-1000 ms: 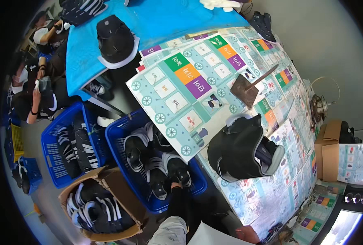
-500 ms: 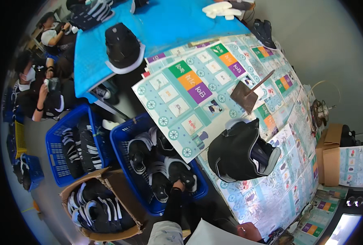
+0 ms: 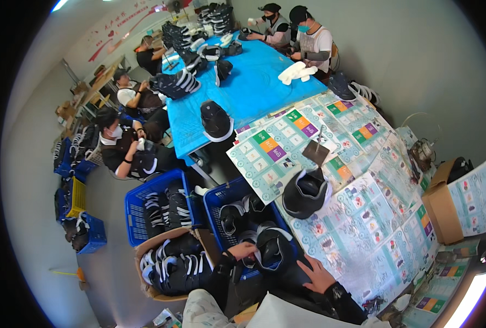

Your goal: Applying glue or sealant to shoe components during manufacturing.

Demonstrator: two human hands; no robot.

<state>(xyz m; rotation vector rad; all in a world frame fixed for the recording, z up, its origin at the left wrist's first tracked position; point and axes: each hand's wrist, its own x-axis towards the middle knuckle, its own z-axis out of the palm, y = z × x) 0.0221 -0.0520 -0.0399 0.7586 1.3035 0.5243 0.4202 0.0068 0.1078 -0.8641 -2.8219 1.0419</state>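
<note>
Nearest: the wearer's left hand (image 3: 244, 250) appears to pinch the pale edge of a black shoe (image 3: 275, 246). Right hand (image 3: 316, 275) at the shoe's other side, fingers spread, not curled round it; exact contact hard to tell. Two-sided support probably keeps the shoe from tipping. It is above the near end of a blue basket (image 3: 212, 217); whether it rests on the shoes inside, cannot tell.

Left of the basket: cardboard box (image 3: 210, 243), shoes packed close, likely to save room. Right: a second shoe (image 3: 302, 195) stands on printed sheets (image 3: 363, 205), presumably laid to protect the table. Just beyond it, a metal plate (image 3: 315, 153) with a rod.

Farther: blue-covered table (image 3: 254, 104), shoes along it, seated co-workers (image 3: 120, 143) around, seemingly for easy reach.
</note>
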